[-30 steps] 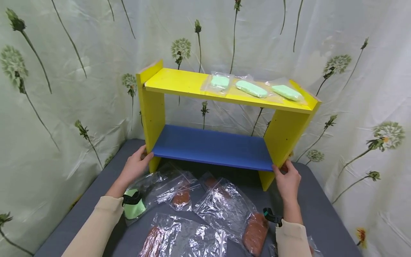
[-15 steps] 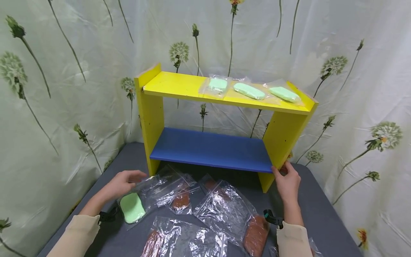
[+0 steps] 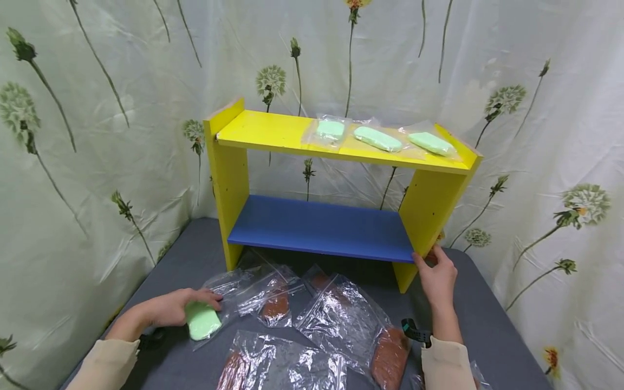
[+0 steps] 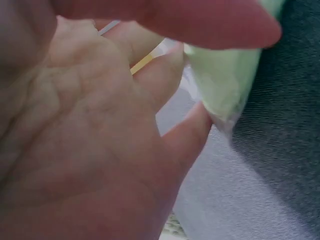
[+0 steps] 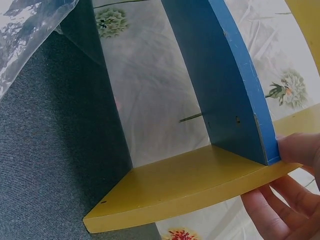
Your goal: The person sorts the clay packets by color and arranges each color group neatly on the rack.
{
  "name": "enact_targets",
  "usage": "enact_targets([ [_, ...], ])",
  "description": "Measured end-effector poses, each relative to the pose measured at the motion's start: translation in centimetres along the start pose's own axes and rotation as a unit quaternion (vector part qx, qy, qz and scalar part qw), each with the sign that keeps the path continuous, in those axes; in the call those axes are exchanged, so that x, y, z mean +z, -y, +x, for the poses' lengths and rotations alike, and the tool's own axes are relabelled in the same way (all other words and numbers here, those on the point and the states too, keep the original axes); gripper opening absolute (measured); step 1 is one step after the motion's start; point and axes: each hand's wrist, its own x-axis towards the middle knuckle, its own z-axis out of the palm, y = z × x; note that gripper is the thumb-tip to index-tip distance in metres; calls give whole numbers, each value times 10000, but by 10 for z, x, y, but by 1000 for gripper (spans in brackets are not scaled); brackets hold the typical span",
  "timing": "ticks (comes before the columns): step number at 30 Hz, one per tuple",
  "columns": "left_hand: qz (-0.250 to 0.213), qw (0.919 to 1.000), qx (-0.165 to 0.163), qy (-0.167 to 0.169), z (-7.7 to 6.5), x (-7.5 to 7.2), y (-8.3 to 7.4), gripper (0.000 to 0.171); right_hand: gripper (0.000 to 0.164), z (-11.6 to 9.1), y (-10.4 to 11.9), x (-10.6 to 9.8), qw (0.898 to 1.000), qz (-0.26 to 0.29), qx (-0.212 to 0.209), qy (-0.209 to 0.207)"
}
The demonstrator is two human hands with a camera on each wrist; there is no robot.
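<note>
My left hand [image 3: 170, 307] is at the front left of the table, thumb and fingers around a pale green slab [image 3: 203, 324] in a clear zip bag. In the left wrist view the fingertips meet the bag's edge, and the thumb crosses over the green slab [image 4: 220, 75]. My right hand [image 3: 437, 273] grips the right side of a small shelf unit [image 3: 441, 200] with yellow sides and top and a blue lower shelf [image 3: 322, 225]. Its thumb presses at the blue board's front corner, fingers behind the yellow panel [image 5: 175, 192].
Three pale green bagged slabs, one being the middle slab [image 3: 377, 138], lie on the yellow top. Several zip bags with brown slabs, such as the brown slab [image 3: 390, 357], lie on the grey table [image 3: 487, 325] before the unit. A flowered curtain [image 3: 560, 135] hangs behind.
My left hand has let go of the unit's left side and come down toward me to the bagged green slab. The right hand keeps its grip on the unit.
</note>
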Motion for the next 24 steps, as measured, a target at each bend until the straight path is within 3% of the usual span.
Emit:
enact_targets([
  [5, -59, 10000, 27, -36, -2, 3, 4, 87, 37, -1, 1, -1, 10000, 3, 62, 48],
  [11, 505, 9969, -161, -584, 2, 7, 7, 74, 40, -1, 2, -3, 9999, 27, 123, 97],
  [18, 238, 9903, -585, -1240, 9, 15, 7, 53, 40, -2, 1, -2, 9999, -8, 92, 66],
  [24, 433, 9793, -962, -1725, 14, 22, 7, 48, 41, -1, 2, -1, 10000, 22, 34, 80],
])
